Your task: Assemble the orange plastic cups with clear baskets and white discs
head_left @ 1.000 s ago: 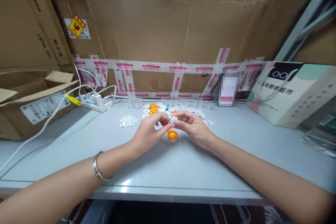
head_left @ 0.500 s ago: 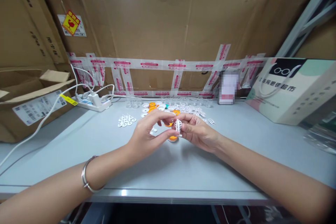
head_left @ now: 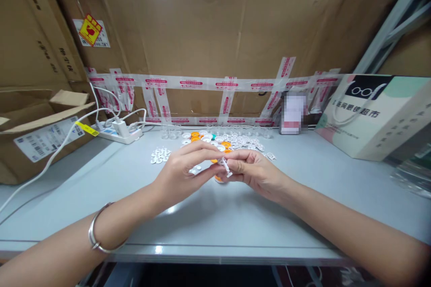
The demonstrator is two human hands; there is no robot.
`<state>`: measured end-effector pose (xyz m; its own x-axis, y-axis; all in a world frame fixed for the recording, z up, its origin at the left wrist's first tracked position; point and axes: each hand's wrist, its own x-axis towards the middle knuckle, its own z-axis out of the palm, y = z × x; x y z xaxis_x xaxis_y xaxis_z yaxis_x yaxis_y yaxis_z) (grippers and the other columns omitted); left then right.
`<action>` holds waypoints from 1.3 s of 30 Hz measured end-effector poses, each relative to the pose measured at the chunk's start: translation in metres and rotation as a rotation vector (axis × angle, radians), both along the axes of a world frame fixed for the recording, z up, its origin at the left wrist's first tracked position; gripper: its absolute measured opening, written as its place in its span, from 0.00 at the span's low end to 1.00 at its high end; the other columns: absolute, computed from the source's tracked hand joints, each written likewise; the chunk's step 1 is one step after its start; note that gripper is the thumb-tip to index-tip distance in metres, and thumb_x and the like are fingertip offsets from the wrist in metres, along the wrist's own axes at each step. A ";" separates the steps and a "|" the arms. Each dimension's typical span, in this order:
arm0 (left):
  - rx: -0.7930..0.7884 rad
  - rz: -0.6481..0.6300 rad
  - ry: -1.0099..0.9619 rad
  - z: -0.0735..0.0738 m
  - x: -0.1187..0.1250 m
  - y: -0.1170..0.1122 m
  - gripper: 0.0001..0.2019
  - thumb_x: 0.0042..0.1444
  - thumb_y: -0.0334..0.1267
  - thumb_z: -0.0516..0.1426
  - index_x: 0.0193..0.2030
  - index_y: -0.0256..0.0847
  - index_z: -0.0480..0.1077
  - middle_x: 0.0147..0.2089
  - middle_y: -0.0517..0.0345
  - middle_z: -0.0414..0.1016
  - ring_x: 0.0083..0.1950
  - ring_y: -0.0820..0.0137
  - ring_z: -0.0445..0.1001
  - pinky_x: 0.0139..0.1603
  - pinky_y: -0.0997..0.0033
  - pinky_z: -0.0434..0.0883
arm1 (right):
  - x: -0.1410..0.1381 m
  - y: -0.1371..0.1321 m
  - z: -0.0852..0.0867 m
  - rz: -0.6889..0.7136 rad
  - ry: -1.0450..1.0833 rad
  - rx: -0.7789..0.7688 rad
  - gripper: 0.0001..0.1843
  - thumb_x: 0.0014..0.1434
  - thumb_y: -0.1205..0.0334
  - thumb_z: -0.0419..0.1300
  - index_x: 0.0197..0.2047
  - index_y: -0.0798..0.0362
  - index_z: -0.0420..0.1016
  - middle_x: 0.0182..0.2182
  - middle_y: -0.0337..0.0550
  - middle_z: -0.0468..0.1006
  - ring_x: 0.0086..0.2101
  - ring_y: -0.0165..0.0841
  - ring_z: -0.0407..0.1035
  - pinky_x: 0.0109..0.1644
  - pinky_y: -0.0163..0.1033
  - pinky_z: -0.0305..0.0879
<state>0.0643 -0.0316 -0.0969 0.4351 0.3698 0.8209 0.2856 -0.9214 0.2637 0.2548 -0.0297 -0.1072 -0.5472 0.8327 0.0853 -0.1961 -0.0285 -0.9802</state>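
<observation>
Right of and beyond the orange cup (head_left: 219, 180), a carrier bag (head_left: 365, 130) reads "眼镜超市"; far left beyond the cup, a yellow sticker (head_left: 90, 30) shows a broken glass; the white part (head_left: 226, 168), upright half a second ago, now tilts just above the cup; left hand (head_left: 185, 168) and right hand (head_left: 257, 169) both pinch it, thumbs opposing curled fingers.

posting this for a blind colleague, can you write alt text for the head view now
A person's left hand and right hand hold a small white part between them above a grey table. Beyond them lie round orange and white pieces and a heap of small white pieces, before a large taped cardboard box.
</observation>
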 end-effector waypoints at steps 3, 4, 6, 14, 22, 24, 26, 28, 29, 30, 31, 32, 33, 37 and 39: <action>0.035 0.011 0.005 0.000 -0.001 0.002 0.09 0.52 0.31 0.59 0.42 0.40 0.72 0.39 0.54 0.77 0.40 0.71 0.75 0.42 0.70 0.74 | 0.000 -0.003 0.004 -0.023 -0.019 -0.030 0.10 0.50 0.57 0.64 0.35 0.52 0.78 0.31 0.42 0.79 0.34 0.31 0.73 0.44 0.41 0.68; 0.037 0.012 0.010 0.000 -0.001 0.002 0.10 0.52 0.31 0.59 0.42 0.40 0.72 0.40 0.54 0.77 0.40 0.71 0.75 0.42 0.70 0.74 | 0.000 -0.003 0.004 -0.034 -0.022 -0.044 0.10 0.49 0.57 0.64 0.36 0.52 0.78 0.32 0.42 0.79 0.34 0.31 0.74 0.45 0.41 0.68; 0.034 0.018 0.014 -0.001 -0.001 0.002 0.10 0.52 0.30 0.59 0.42 0.40 0.72 0.40 0.54 0.77 0.40 0.71 0.75 0.43 0.70 0.74 | -0.001 -0.004 0.004 -0.069 -0.028 -0.077 0.11 0.48 0.58 0.65 0.36 0.52 0.78 0.33 0.42 0.79 0.34 0.32 0.74 0.46 0.42 0.68; -0.074 0.057 0.011 -0.005 0.005 -0.003 0.11 0.52 0.30 0.58 0.44 0.39 0.72 0.39 0.54 0.77 0.39 0.72 0.74 0.42 0.70 0.73 | -0.006 -0.005 0.003 -0.081 0.023 -0.175 0.11 0.50 0.60 0.64 0.38 0.52 0.75 0.32 0.40 0.78 0.34 0.29 0.73 0.47 0.41 0.68; -0.061 0.043 0.003 -0.005 0.004 0.000 0.12 0.53 0.29 0.57 0.46 0.40 0.72 0.43 0.51 0.75 0.42 0.70 0.73 0.43 0.68 0.72 | -0.004 -0.006 0.006 -0.015 0.059 -0.198 0.11 0.53 0.60 0.62 0.40 0.53 0.74 0.36 0.41 0.78 0.36 0.29 0.73 0.50 0.40 0.67; -0.032 0.028 -0.014 -0.006 0.003 0.001 0.13 0.53 0.29 0.58 0.46 0.39 0.72 0.42 0.51 0.74 0.41 0.70 0.73 0.42 0.68 0.72 | -0.003 -0.006 0.008 0.004 0.067 -0.191 0.11 0.53 0.59 0.63 0.40 0.53 0.74 0.36 0.41 0.78 0.36 0.28 0.73 0.51 0.40 0.67; -0.003 0.019 -0.018 -0.007 0.003 0.001 0.12 0.52 0.27 0.58 0.45 0.38 0.72 0.42 0.51 0.74 0.41 0.71 0.73 0.42 0.69 0.72 | -0.003 -0.007 0.009 -0.002 0.084 -0.188 0.11 0.53 0.60 0.63 0.40 0.52 0.74 0.34 0.39 0.78 0.36 0.28 0.73 0.51 0.39 0.67; 0.014 0.018 -0.017 -0.007 0.002 0.001 0.12 0.52 0.27 0.58 0.44 0.38 0.72 0.41 0.52 0.74 0.41 0.71 0.73 0.42 0.69 0.72 | -0.003 -0.009 0.009 -0.012 0.100 -0.183 0.09 0.52 0.61 0.63 0.38 0.52 0.75 0.31 0.37 0.78 0.35 0.27 0.73 0.50 0.38 0.67; 0.018 0.019 -0.019 -0.007 0.002 0.001 0.11 0.52 0.26 0.58 0.44 0.38 0.72 0.41 0.52 0.74 0.41 0.71 0.73 0.41 0.69 0.72 | -0.003 -0.009 0.008 -0.013 0.098 -0.173 0.08 0.53 0.61 0.63 0.37 0.52 0.76 0.31 0.37 0.78 0.35 0.27 0.73 0.50 0.39 0.67; 0.020 0.022 -0.023 -0.007 0.002 0.001 0.11 0.52 0.26 0.58 0.43 0.38 0.72 0.40 0.52 0.74 0.40 0.71 0.73 0.41 0.69 0.72 | -0.003 -0.010 0.008 -0.011 0.086 -0.154 0.08 0.53 0.60 0.63 0.38 0.51 0.76 0.31 0.37 0.78 0.35 0.27 0.73 0.51 0.40 0.67; 0.021 0.027 -0.027 -0.007 0.002 0.000 0.11 0.52 0.26 0.58 0.42 0.37 0.72 0.40 0.52 0.74 0.40 0.71 0.73 0.41 0.69 0.72 | -0.003 -0.012 0.007 -0.011 0.066 -0.125 0.10 0.53 0.60 0.63 0.39 0.50 0.77 0.33 0.38 0.78 0.37 0.28 0.72 0.52 0.40 0.66; 0.025 0.034 -0.032 -0.006 0.002 0.000 0.10 0.52 0.26 0.58 0.42 0.37 0.72 0.39 0.52 0.74 0.39 0.71 0.73 0.40 0.69 0.72 | -0.004 -0.013 0.006 -0.018 0.040 -0.085 0.12 0.52 0.59 0.63 0.41 0.49 0.76 0.35 0.39 0.78 0.38 0.29 0.72 0.52 0.41 0.66; 0.030 0.042 -0.036 -0.006 0.002 0.000 0.10 0.52 0.26 0.59 0.42 0.37 0.72 0.39 0.52 0.74 0.39 0.71 0.73 0.40 0.69 0.72 | -0.004 -0.014 0.005 -0.035 0.010 -0.039 0.15 0.51 0.59 0.64 0.44 0.47 0.75 0.37 0.39 0.78 0.40 0.30 0.72 0.52 0.42 0.66; 0.030 0.044 -0.041 -0.005 0.003 -0.001 0.09 0.52 0.26 0.58 0.41 0.36 0.73 0.39 0.51 0.75 0.40 0.70 0.73 0.41 0.68 0.72 | -0.007 -0.017 0.003 -0.143 -0.090 0.132 0.19 0.52 0.59 0.63 0.49 0.45 0.72 0.40 0.40 0.78 0.41 0.32 0.72 0.49 0.42 0.68; -0.034 0.020 -0.046 -0.004 0.003 -0.001 0.10 0.52 0.26 0.58 0.42 0.36 0.73 0.40 0.51 0.74 0.42 0.70 0.73 0.43 0.69 0.72 | -0.009 -0.018 0.004 -0.172 -0.134 0.192 0.17 0.54 0.57 0.61 0.48 0.47 0.73 0.40 0.41 0.78 0.41 0.33 0.72 0.47 0.42 0.69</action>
<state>0.0675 -0.0321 -0.1008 0.3893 0.4064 0.8266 0.2910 -0.9057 0.3083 0.2463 -0.0481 -0.1033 -0.4161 0.8899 0.1867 -0.0501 0.1826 -0.9819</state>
